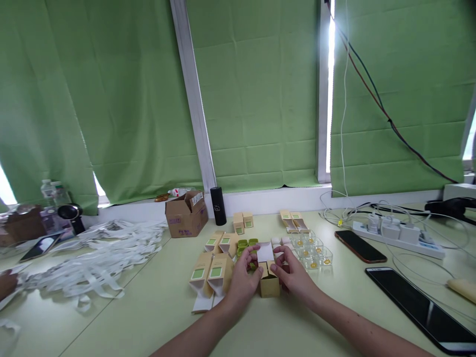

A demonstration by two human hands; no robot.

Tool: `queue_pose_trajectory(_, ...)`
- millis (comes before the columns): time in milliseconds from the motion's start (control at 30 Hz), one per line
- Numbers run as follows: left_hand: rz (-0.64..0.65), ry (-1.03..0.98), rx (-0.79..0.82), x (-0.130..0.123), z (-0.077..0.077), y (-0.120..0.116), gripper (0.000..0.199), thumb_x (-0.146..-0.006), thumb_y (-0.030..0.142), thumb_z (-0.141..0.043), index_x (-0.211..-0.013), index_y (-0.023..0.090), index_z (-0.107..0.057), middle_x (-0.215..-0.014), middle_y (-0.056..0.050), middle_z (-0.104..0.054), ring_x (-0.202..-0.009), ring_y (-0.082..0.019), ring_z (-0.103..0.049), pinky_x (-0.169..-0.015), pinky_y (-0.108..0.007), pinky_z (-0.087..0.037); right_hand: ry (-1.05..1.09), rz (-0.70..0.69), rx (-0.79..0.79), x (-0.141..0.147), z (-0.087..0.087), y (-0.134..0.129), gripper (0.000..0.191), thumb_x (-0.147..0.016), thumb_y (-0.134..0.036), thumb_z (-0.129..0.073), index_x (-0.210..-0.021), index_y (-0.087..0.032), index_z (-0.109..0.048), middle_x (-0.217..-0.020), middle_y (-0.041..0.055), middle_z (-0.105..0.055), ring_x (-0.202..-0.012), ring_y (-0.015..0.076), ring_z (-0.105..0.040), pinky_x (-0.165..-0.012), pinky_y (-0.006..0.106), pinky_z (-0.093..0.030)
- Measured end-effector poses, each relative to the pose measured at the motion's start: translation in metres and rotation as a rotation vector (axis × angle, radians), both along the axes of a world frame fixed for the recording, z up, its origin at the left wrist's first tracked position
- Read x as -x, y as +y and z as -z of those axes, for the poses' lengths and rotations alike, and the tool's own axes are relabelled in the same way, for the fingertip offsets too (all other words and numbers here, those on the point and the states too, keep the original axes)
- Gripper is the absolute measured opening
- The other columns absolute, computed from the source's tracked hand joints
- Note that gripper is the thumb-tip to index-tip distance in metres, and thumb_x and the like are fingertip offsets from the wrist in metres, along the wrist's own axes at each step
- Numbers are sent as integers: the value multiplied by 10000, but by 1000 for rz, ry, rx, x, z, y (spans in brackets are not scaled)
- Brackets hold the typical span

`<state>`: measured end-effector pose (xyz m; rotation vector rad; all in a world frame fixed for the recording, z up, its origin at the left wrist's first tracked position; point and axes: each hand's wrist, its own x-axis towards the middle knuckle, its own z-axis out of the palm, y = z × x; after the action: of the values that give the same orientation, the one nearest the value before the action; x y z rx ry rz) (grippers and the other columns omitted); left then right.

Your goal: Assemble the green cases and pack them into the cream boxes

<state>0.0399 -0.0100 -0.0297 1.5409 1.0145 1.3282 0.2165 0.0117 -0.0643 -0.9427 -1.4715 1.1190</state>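
A small brown cardboard box stands in front of me with its white-lined lid raised at the back and its side flaps up. From the left, my left hand grips it, thumb on a flap and fingers by the lid. On the other side, my right hand grips it too, with thumb and fingers at the right flap. What lies inside the box is hidden. Green small containers sit behind my left hand. Clear glass jars with yellowish centres are grouped behind my right hand.
Open brown boxes with green labels lie left of my hands. White straps are piled further left, near another person's hand. A carton and a black cylinder stand behind. Phones, a tablet and a power strip lie right.
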Motion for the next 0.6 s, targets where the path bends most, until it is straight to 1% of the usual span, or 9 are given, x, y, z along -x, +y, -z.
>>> queue_pose_trajectory(133, 6, -5, -9, -1, 0, -3, 514, -805, 240, -736, -1285, 208, -556, -1109, -103, -721, -1091, -266, -679, -963, -388, -517, 28, -41, 59, 2, 0, 2, 430, -828, -538, -705, -1112, -285, -504, -850, -61, -478, -514, 108, -503, -363, 207, -360)
queue_pose_trajectory(400, -18, 2, -14, -1, -1, -5, 530, -812, 243, -732, -1254, 234, -438, -1090, -96, -737, -1033, -255, -678, -924, -382, -496, 55, -43, 52, 3, 1, 3, 426, -804, -543, -726, -1071, -282, -521, -826, -67, -471, -500, 101, -508, -356, 198, -369)
queue_pose_trajectory(467, -20, 13, -9, -1, -1, -5, 511, -810, 235, -727, -1239, 233, -449, -1082, -93, -733, -1029, -254, -672, -913, -377, -495, 59, -46, 49, 3, 0, 3, 434, -799, -550, -730, -1066, -280, -519, -824, -69, -467, -500, 100, -502, -359, 202, -367)
queue_pose_trajectory(600, -39, 38, -25, -1, 0, -4, 404, -807, 212, -716, -1158, 227, -516, -1045, -76, -707, -1037, -246, -650, -917, -357, -485, 50, -36, 46, 3, 0, 3, 451, -795, -576, -728, -1063, -281, -518, -828, -68, -473, -499, 99, -486, -370, 210, -363)
